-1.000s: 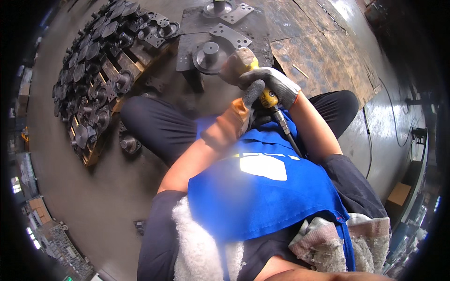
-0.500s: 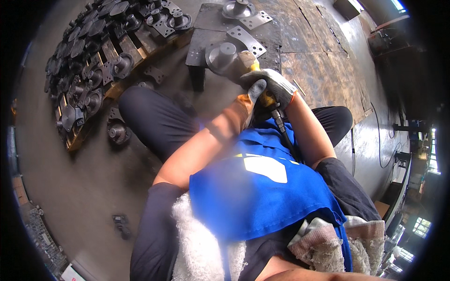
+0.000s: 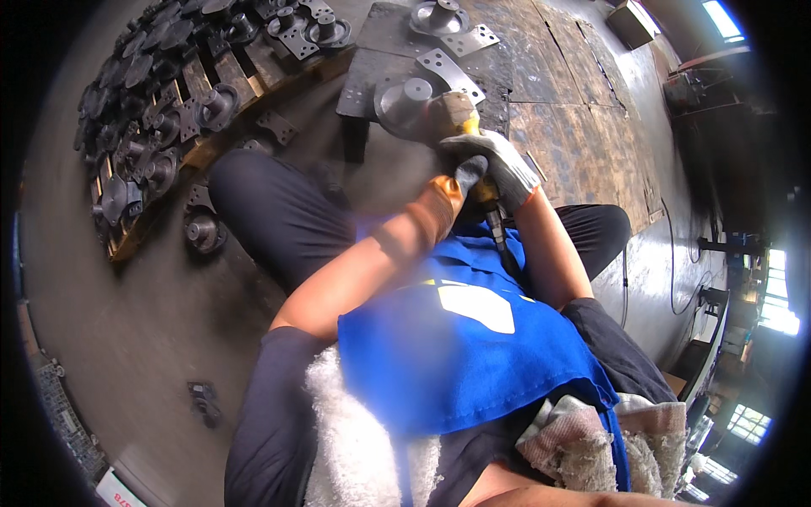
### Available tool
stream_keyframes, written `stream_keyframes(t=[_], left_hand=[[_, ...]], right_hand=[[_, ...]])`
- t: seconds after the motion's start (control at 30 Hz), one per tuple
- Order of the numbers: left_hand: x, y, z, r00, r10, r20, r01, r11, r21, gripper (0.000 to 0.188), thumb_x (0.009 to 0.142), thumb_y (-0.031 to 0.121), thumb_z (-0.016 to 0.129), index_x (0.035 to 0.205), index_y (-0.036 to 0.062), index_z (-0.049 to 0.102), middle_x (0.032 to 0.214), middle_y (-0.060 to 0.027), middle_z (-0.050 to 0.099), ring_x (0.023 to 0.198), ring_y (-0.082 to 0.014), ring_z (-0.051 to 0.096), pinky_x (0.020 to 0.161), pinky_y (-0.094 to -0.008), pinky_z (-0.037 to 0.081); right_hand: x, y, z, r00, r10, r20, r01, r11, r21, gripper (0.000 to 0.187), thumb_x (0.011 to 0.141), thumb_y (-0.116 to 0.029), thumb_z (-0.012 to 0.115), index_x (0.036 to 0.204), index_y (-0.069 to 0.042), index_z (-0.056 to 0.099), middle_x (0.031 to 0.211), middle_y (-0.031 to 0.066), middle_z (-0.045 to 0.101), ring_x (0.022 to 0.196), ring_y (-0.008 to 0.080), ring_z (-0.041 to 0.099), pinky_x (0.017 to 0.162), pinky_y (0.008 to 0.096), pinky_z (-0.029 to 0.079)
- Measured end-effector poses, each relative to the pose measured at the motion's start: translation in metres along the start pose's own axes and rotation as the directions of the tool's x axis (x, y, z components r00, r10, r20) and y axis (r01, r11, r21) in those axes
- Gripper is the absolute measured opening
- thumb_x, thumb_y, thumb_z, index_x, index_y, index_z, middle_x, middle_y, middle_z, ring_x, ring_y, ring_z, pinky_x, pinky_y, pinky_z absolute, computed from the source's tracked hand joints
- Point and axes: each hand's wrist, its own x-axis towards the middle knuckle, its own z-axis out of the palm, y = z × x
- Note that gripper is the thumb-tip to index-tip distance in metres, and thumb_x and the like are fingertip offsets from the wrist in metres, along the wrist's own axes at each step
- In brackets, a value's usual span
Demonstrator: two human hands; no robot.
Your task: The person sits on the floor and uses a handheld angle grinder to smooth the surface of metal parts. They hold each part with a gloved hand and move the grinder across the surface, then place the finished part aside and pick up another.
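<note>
Both my hands hold a yellow air-powered grinder point(image 3: 485, 193), whose hose fitting points back toward my body. My right hand point(image 3: 500, 165), in a white and grey glove, is closed round its body. My left hand point(image 3: 460, 180), in a glove with an orange cuff and dark fingers, grips it from the left side. The grinder's worn guard point(image 3: 452, 112) is at the near right edge of a round metal flange point(image 3: 394, 103) with a raised boss. A plate with holes point(image 3: 449, 74) sticks out from that flange. Whether the disc touches metal is hidden.
The flange lies on a dark metal-topped bench point(image 3: 363, 80); a second flanged part point(image 3: 439, 17) sits farther back. Wooden boards point(image 3: 583, 139) extend right. At left, a wooden pallet point(image 3: 203, 152) carries many similar parts. Another part point(image 3: 203, 230) rests on the floor by my left knee.
The grinder's guard has tilted and shows broader beside the flange. Both hands have moved slightly nearer to me with the tool. The whole view has shifted a little.
</note>
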Motion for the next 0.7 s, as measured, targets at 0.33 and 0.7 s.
stream_keyframes(t=[0.33, 0.7], left_hand=[[-0.024, 0.026, -0.034, 0.884, 0.444, 0.145, -0.467, 0.857, 0.218, 0.030, 0.098, 0.023, 0.051, 0.124, 0.0089, 0.057, 0.120, -0.0101, 0.062, 0.109, -0.0207, 0.060, 0.091, -0.0315, 0.049], [0.008, -0.031, 0.023, 0.815, 0.568, -0.113, -0.340, 0.627, 0.701, 0.031, 0.098, 0.017, 0.051, 0.122, -0.0002, 0.056, 0.106, -0.0123, 0.064, 0.099, -0.0202, 0.063, 0.084, -0.0319, 0.052]], right_hand=[[0.004, 0.006, -0.001, 0.921, 0.386, 0.054, -0.381, 0.861, 0.336, 0.031, 0.086, -0.010, 0.058, 0.113, 0.001, 0.069, 0.102, 0.0075, 0.072, 0.095, 0.0160, 0.067, 0.087, 0.0297, 0.053], [-0.012, -0.017, -0.022, 0.972, 0.205, -0.118, -0.131, 0.882, 0.452, 0.024, 0.089, -0.016, 0.062, 0.105, 0.001, 0.069, 0.099, 0.0050, 0.068, 0.092, 0.0134, 0.065, 0.084, 0.0279, 0.052]])
